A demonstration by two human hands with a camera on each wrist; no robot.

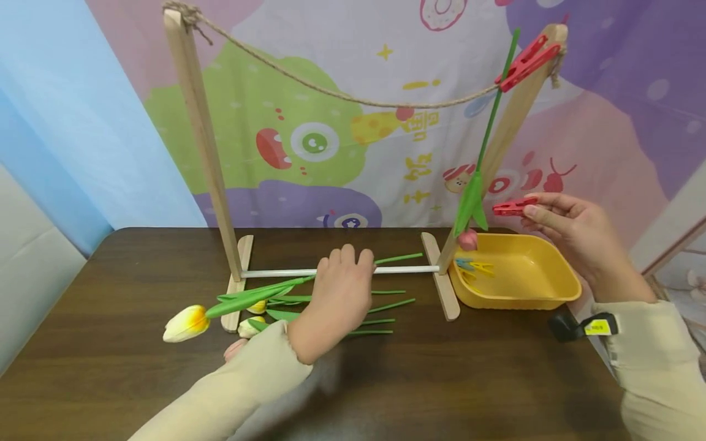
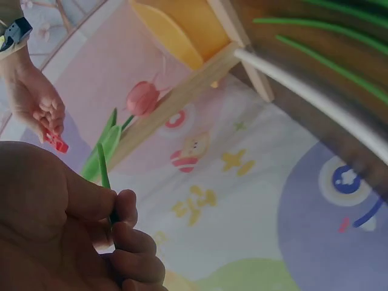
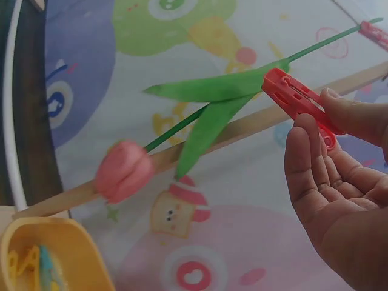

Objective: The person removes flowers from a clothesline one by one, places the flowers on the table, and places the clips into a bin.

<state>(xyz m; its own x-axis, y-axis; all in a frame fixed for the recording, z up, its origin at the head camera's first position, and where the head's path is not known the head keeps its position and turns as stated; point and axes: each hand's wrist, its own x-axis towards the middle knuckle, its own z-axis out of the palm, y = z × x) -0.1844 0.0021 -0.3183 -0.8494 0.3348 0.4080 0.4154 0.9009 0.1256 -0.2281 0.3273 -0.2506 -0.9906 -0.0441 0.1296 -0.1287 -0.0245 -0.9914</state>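
My left hand [image 1: 337, 300] grips the green stem of a white-and-yellow tulip [image 1: 187, 323] above the table; in the left wrist view the fingers curl round the stem [image 2: 104, 170]. To the right, my right hand [image 1: 579, 236] pinches a red clothespin [image 1: 514, 207] between thumb and fingers, beside the wooden post. A pink tulip [image 3: 124, 171] hangs head down from the twine [image 1: 353, 99], held near the right post by another red clothespin [image 1: 529, 63]. Several more tulips [image 1: 250, 327] lie on the table under my left forearm, partly hidden.
A yellow basin [image 1: 524, 300] with blue and yellow clothespins [image 1: 474, 266] stands at the right. Two wooden posts [image 1: 201, 135] on flat feet carry the twine, with a white rod [image 1: 281, 273] joining them low down. A patterned cloth [image 1: 331, 202] hangs behind the brown table [image 1: 469, 380].
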